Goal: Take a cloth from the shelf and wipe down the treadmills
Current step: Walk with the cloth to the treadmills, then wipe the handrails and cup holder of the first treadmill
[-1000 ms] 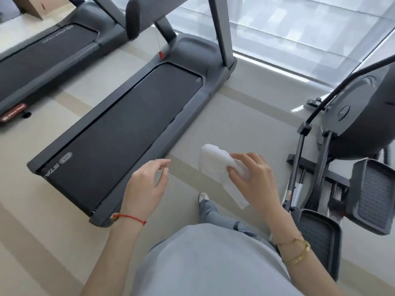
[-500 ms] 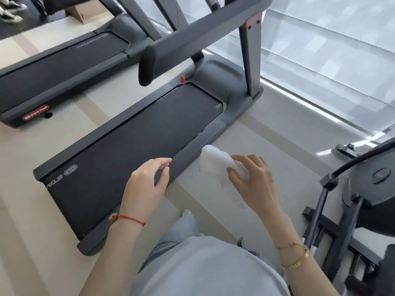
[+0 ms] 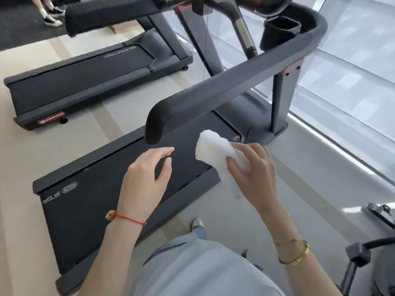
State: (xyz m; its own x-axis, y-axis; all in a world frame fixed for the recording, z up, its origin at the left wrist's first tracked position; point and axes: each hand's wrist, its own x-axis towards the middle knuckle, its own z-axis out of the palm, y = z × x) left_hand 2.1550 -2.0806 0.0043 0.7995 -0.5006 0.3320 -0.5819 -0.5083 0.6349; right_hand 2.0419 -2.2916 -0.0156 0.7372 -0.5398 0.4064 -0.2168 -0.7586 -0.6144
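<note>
Already your right hand (image 3: 253, 176) grips the white cloth (image 3: 215, 150), held in the air over the near treadmill (image 3: 102, 201) — your left hand (image 3: 147, 178) hangs loosely curled, empty. Wiping hasn't begun — next, press the cloth onto the handrail (image 3: 224, 88).

A white cloth (image 3: 215, 151) is bunched into a soft wad, held up in the air by the right hand (image 3: 254, 174), its rounded end sticking out past the fingers (image 3: 235, 165). It hangs over the near treadmill (image 3: 89, 201), a dark grey machine with a black belt and a padded handrail (image 3: 224, 92). A second treadmill (image 3: 85, 80) of the same kind stands beside it, farther back.
</note>
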